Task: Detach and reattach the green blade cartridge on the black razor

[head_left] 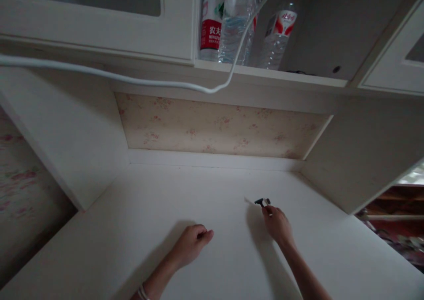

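Observation:
Over the right half of the white desktop (212, 194), my right hand (278, 224) is closed on a small black-and-white object (263, 201). Its black end sticks out past my fingertips toward the left, with a white part beside it; I cannot make out its exact kind. A shadow falls on the desktop to the left of this hand. My left hand (192, 243) is curled into a loose fist above the desktop, thumb pointing right, and nothing shows in it. A pale band circles the left wrist.
Overhead, an open cabinet shelf (271, 72) holds several plastic water bottles (238, 26). A white cable (139, 80) hangs across the front of the cabinet. White side panels (73, 127) flank the desktop, with floral wallpaper (212, 125) at the back.

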Available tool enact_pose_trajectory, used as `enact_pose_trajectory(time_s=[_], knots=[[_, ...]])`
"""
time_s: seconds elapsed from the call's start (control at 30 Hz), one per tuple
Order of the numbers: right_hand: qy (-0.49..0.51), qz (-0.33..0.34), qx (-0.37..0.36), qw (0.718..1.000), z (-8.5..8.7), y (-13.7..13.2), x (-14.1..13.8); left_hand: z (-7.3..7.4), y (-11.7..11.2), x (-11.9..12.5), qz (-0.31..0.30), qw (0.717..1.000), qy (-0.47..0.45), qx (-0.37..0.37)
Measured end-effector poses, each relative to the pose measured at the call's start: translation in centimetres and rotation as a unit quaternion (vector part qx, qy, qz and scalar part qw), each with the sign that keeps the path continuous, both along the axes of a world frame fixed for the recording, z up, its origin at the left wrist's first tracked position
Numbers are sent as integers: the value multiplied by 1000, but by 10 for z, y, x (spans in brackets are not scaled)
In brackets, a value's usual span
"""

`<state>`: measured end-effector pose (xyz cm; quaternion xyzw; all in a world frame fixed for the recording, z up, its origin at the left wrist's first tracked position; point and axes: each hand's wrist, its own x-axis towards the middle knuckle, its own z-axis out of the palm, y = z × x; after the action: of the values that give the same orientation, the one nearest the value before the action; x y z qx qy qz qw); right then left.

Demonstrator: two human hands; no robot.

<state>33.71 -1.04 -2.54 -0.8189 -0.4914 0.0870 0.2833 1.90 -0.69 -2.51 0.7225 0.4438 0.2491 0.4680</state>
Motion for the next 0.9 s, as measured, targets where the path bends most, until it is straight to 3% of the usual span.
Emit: enact_pose_trajectory(time_s=[0.2,0.37,0.53,0.67,0.73,0.8,0.9], knots=[[-122,-20,-103,987,5,1,8,-2,0,-1,-9,999,32,13],[-178,-26,-138,974,2,4,5,-5,-1,1,-23,997,59,37],[-197,-29,-136,970,5,3,2,-8,0,2,-11,997,61,49],[-216,-28,-86,972,12,-4,-15,-10,0,4,-12,996,58,59],[-183,0,-22,983,14,-10,-38,-11,-1,5,-10,996,59,65],[-65,50,45,996,12,-17,-70,-11,-2,6,-1,996,63,70],[135,133,113,975,6,-28,-131,-11,-3,8,15,998,29,54]])
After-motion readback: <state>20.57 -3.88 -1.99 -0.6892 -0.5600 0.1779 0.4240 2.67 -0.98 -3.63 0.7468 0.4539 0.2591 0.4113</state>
